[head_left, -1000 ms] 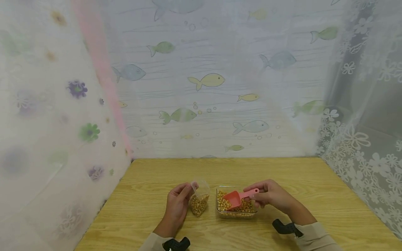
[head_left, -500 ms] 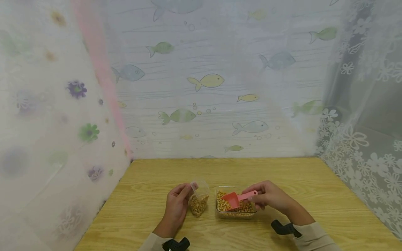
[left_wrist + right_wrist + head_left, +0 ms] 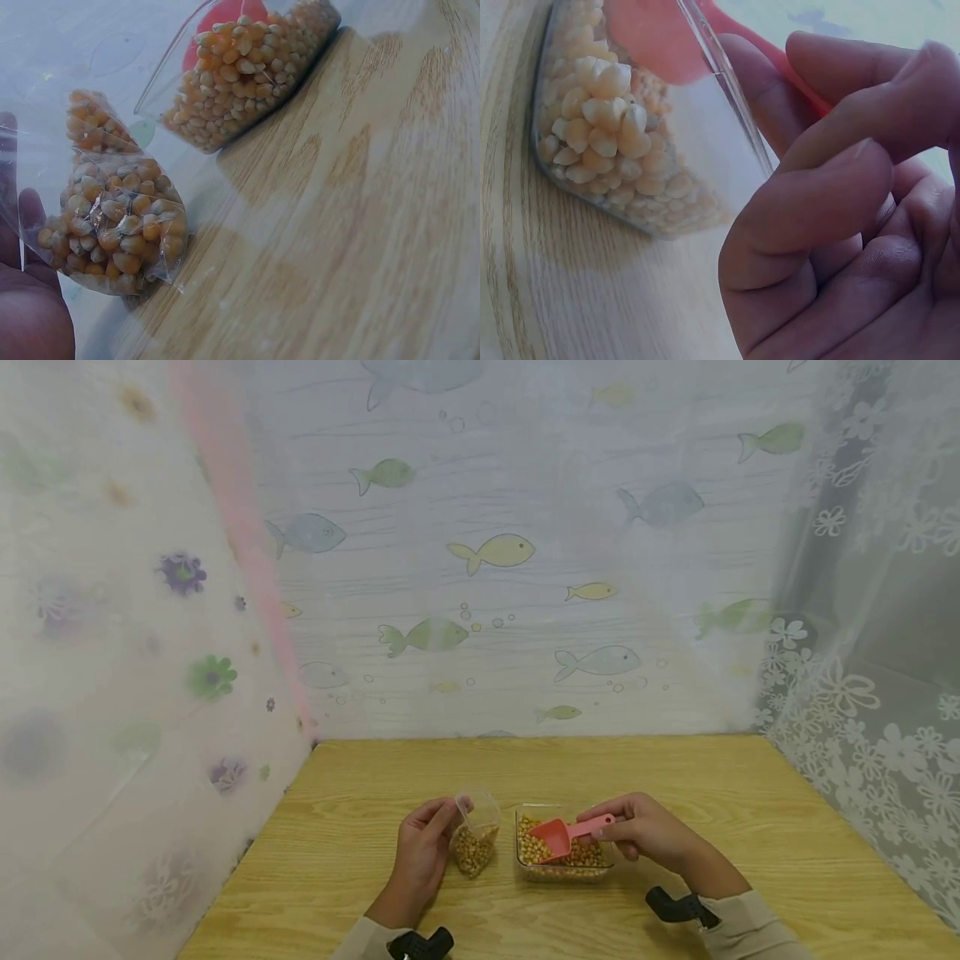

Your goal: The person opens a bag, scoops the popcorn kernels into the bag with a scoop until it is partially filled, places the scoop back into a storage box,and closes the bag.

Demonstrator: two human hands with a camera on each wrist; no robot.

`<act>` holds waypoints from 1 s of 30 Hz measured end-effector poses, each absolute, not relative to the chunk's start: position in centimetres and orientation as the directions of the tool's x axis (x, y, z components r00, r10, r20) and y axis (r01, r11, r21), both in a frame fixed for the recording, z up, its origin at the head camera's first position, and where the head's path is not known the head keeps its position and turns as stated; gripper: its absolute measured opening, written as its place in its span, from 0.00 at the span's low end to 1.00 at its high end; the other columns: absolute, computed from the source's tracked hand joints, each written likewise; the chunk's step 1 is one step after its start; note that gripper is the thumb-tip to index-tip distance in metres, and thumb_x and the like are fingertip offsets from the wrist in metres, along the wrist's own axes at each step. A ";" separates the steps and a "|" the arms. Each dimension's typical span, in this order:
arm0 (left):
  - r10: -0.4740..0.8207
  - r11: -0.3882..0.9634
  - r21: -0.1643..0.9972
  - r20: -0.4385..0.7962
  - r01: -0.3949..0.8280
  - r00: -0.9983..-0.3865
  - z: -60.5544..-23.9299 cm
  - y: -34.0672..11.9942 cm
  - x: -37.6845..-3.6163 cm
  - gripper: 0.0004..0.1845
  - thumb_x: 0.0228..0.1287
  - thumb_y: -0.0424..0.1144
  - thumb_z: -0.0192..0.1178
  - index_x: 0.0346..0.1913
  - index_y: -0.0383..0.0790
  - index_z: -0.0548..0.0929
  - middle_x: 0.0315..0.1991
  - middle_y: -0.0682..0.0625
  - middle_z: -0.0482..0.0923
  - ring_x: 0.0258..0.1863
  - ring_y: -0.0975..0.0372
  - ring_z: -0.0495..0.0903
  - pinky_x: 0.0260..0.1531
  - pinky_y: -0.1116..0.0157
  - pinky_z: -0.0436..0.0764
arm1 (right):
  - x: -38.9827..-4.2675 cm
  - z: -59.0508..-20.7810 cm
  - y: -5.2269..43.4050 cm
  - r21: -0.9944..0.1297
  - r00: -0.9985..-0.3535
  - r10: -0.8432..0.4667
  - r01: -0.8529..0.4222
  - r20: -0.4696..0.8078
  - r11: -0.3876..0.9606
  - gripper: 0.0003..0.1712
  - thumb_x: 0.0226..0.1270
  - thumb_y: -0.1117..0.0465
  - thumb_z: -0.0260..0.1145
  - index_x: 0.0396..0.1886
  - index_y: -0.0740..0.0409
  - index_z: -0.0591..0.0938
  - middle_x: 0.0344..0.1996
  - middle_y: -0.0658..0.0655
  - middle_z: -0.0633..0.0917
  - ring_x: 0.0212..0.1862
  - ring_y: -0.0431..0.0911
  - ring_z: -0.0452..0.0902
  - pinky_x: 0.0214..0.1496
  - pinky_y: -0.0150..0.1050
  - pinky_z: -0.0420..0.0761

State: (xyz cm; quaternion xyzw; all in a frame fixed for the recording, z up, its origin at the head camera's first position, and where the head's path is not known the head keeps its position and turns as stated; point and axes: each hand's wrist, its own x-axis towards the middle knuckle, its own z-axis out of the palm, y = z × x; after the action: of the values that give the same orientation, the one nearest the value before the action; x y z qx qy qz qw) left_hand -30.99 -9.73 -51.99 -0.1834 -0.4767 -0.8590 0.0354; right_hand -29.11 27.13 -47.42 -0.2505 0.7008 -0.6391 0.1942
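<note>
Between thumb and fingers, my left hand (image 3: 423, 852) pinches the top edge of a clear plastic bag (image 3: 476, 839). Corn kernels (image 3: 124, 217) fill the bag's lower part, and its mouth stands open. To its right is a clear rectangular container (image 3: 564, 873) holding more corn kernels (image 3: 232, 75). My right hand (image 3: 648, 831) grips the handle of a pink scoop (image 3: 555, 839) at the container's right side. The scoop's bowl lies over the kernels inside, tilted toward the left. In the right wrist view, curled fingers (image 3: 802, 202) sit beside the container's wall.
A wood-grain table (image 3: 375, 768) lies under everything. Behind it hangs a curtain (image 3: 498, 610) printed with fish. Flowered sheets (image 3: 112, 693) close off the left side, and a lace-patterned sheet (image 3: 900, 727) the right. Both wrists wear black camera mounts (image 3: 678, 906).
The right hand and scoop have shifted slightly left within the container. My left hand and the bag stay where they were.
</note>
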 end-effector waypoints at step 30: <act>0.121 -0.548 0.799 0.367 0.247 -0.922 -52.3 -9.9 -31.3 0.14 0.78 0.30 0.56 0.44 0.45 0.93 0.44 0.51 0.92 0.48 0.62 0.89 0.56 0.64 0.84 | -30.0 -48.5 29.1 -0.991 -0.747 -0.659 0.006 0.086 -0.135 0.22 0.83 0.70 0.49 0.68 0.61 0.79 0.54 0.57 0.90 0.19 0.37 0.56 0.25 0.35 0.56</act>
State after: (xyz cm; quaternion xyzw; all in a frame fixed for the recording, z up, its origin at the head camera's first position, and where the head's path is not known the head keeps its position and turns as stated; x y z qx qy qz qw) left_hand -31.30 -9.86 -52.26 -0.1939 -0.4742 -0.8580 0.0366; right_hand -29.97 29.08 -48.51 -0.2663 0.6138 -0.7048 0.2359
